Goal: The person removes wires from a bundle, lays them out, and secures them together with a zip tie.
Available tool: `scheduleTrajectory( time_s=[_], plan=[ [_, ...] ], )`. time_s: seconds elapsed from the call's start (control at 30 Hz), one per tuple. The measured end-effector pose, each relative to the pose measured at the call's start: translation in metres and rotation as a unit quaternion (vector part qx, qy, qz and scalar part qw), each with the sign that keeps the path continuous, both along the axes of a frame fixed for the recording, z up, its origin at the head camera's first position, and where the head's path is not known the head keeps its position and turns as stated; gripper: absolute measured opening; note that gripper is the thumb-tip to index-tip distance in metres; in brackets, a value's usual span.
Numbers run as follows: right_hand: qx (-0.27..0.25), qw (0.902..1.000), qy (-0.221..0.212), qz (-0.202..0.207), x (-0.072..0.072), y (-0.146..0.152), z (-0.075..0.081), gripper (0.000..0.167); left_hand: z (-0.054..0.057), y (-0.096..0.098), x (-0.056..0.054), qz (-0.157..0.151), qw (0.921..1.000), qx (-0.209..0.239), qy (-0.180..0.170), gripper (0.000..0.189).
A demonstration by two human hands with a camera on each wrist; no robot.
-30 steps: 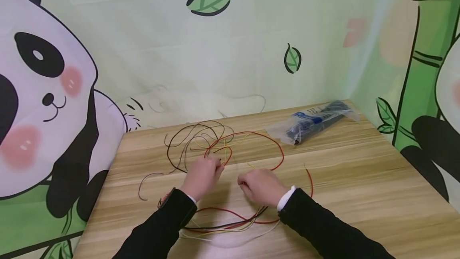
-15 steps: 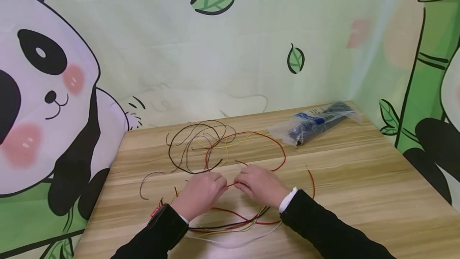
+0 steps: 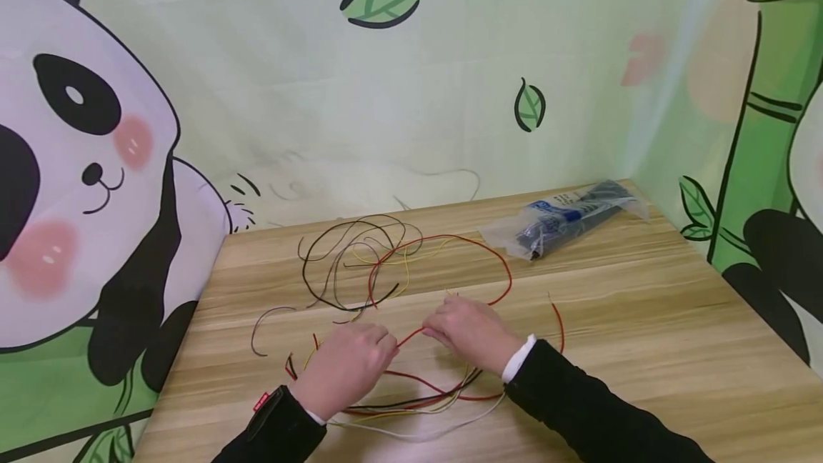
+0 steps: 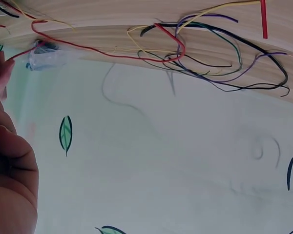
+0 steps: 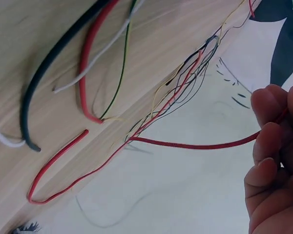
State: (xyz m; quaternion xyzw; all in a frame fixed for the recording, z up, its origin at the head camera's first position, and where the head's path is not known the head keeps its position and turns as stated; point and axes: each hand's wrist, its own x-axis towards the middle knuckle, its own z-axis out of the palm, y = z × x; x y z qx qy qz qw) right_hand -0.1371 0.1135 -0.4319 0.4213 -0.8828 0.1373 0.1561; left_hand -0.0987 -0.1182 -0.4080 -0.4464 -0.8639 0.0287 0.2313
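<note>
Setting: a pale green cloth backdrop printed with leaves and a panda; before it, 1 wood-grain table.

Item 1: red wire, in the grip, its bare span slanting between 2 hands. The left hand pinches it on the near side; the right hand pinches it farther off, fingers curled.

Beyond the grip: 1 large red loop and 1 tangle of thin wires with a black loop; farther, to the right, 1 clear plastic bag with dark contents.

Nearer the person than the grip: 1 loose bundle of red, black and yellow strands, with 1 white wire bowed below it.

Right of the grip: 1 short red piece. Left of it: 1 thin dark piece.

Change: over the last 0.5 s the left hand has drawn back toward the person, and more of the wire shows between the hands. Judged from this, the work is now on that single length, being drawn out or straightened.

Obscured: both ends of the held wire; part of the bundle under the left hand. The left fingertips are cut close to the left wrist view's edge, so their exact hold is perhaps less certain.
</note>
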Motion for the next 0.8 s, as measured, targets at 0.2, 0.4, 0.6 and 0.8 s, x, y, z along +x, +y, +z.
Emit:
scheduleTrajectory(
  time_s=[0.2, 0.4, 0.6, 0.8],
  plan=[
    [-0.021, 0.9989, 0.011, -0.04, -0.005, 0.015, 0.001, 0.012, 0.005, -0.005, 0.007, -0.004, 0.9999, 0.009, -0.004, 0.016],
    [-0.03, 0.9976, 0.018, -0.059, -0.009, 0.032, 0.001, 0.009, 0.006, -0.017, 0.014, -0.006, 0.9986, 0.048, -0.02, 0.016],
    [-0.016, 0.9966, 0.037, -0.071, -0.012, 0.046, -0.001, 0.007, 0.008, -0.031, 0.019, -0.013, 0.9953, 0.095, -0.018, 0.017],
    [-0.009, 0.9971, 0.033, -0.068, -0.013, 0.057, 0.002, 0.005, 0.009, -0.046, 0.019, -0.006, 0.9922, 0.124, -0.015, 0.013]
  ],
)
